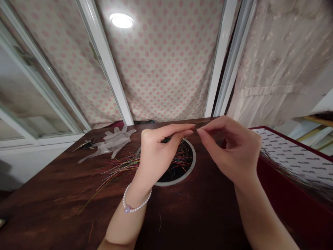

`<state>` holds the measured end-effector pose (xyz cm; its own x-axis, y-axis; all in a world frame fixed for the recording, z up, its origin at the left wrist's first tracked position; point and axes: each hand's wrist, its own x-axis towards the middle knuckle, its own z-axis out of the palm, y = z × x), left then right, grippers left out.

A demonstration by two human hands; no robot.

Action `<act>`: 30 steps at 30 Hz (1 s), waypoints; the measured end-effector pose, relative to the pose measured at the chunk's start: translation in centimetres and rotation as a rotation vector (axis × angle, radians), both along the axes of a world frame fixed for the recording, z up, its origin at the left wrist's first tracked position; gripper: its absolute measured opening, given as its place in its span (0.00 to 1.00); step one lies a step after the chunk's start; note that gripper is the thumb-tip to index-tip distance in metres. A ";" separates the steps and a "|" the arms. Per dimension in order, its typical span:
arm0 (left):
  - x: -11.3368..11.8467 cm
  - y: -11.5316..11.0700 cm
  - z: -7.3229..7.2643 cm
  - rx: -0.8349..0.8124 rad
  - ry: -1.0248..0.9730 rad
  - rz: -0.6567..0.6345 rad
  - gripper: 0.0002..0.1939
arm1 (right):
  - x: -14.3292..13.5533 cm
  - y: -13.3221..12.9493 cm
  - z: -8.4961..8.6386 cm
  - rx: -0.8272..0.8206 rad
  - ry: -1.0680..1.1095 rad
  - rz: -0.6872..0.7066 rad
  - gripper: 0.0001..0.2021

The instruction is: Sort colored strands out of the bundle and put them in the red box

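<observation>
My left hand, with a pearl bracelet at its wrist, pinches between thumb and fingers. Close beside it, my right hand also pinches with thumb and forefinger. A thin yellowish wire runs between the two sets of fingertips, a little above the table. Below my hands lies a round black dish with a pale rim. Many thin coloured wires lie across it and stick out to the left; my left hand hides some of them.
A crumpled clear plastic glove lies at the back left, beside a bunch of keys. On the right stands a dark red box with a white printed panel and more thin wires. Short wire scraps dot the brown table.
</observation>
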<state>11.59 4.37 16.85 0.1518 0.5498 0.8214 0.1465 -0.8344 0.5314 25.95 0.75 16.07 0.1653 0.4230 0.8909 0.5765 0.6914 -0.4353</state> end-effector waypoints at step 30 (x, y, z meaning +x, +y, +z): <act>0.3 -0.1 -0.2 -0.093 -0.033 -0.081 0.11 | 0.1 0.3 0.0 0.077 0.071 -0.005 0.07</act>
